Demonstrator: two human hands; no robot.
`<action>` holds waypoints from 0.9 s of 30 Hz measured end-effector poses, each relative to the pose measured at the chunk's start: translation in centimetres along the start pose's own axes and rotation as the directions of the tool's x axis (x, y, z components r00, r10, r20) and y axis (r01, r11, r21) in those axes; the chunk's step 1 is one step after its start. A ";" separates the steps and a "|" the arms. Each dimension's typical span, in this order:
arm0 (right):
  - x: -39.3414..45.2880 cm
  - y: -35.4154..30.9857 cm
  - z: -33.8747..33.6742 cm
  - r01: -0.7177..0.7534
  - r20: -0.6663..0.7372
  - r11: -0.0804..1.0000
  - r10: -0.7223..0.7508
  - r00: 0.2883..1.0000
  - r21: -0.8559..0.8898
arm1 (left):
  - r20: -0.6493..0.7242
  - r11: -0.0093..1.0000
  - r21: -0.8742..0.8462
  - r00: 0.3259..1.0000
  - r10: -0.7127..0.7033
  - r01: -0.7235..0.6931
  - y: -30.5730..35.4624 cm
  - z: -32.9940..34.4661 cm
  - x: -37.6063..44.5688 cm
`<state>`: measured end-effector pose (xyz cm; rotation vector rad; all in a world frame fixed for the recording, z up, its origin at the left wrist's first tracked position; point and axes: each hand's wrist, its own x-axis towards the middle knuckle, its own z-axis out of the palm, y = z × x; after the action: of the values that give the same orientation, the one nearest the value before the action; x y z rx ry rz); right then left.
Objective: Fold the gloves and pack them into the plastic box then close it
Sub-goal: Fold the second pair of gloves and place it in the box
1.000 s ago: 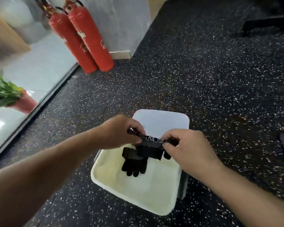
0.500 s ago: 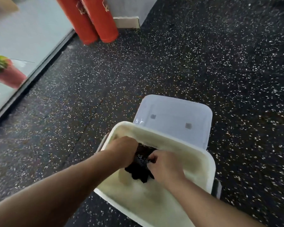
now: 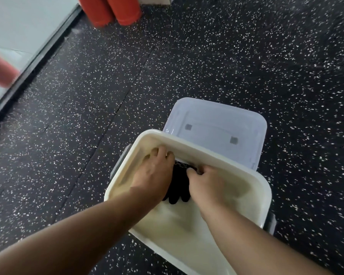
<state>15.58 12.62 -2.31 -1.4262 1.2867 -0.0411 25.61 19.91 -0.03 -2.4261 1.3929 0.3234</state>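
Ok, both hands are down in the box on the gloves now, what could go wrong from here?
1. The gloves sit against the far wall of the box; when the left hand and right hand let go, the fold may spring open.
2. The lid lies behind the box, partly hidden by its rim, so lifting it may nudge the box.

The black gloves (image 3: 179, 183) lie bunched against the far wall inside the plastic box (image 3: 264, 197), their dark fingers pointing toward the bottom of the frame, a dotted cuff edge showing at the top. The cream-coloured box sits open in the lower centre of the frame. Its translucent lid (image 3: 216, 126) lies just beyond the box's far rim, toward centre right.
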 end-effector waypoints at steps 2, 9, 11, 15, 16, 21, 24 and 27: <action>-1.9 -0.4 -1.4 0.061 0.005 0.998 -0.060 0.998 -0.012 | -0.138 0.999 0.024 0.990 0.041 -0.038 -0.1 -0.4 -1.4; -4.6 0.8 0.2 0.565 0.454 0.632 -0.351 0.819 -0.530 | 0.310 0.987 0.004 0.938 0.153 -0.162 1.1 2.7 -3.2; -3.6 0.9 0.7 0.595 0.529 0.506 -0.286 0.799 -0.624 | 0.358 0.976 0.043 0.915 0.186 -0.215 0.3 3.5 -2.5; -1.1 1.7 0.9 0.575 0.517 0.433 -0.255 0.817 -0.694 | 0.438 0.954 0.114 0.876 0.202 -0.277 0.0 3.2 -1.2; -0.8 1.9 0.9 0.581 0.529 0.417 -0.246 0.812 -0.699 | 0.451 0.956 0.110 0.871 0.194 -0.270 0.1 3.2 -1.0; -0.5 1.5 0.2 0.574 0.541 0.488 -0.226 0.810 -0.657 | 0.518 0.947 0.157 0.840 0.163 -0.281 0.6 3.2 -0.6; -0.5 0.5 -0.2 0.560 0.544 0.536 -0.208 0.813 -0.632 | 0.520 0.953 0.140 0.839 0.161 -0.269 0.4 2.6 -0.3; -1.0 -1.1 -1.0 0.557 0.558 0.558 -0.190 0.808 -0.615 | 0.464 0.976 0.064 0.872 0.157 -0.210 -0.5 0.5 0.4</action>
<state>15.21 12.31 -0.57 -2.2813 0.5619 0.5754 26.25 20.07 -0.58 -1.9544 1.3761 0.7849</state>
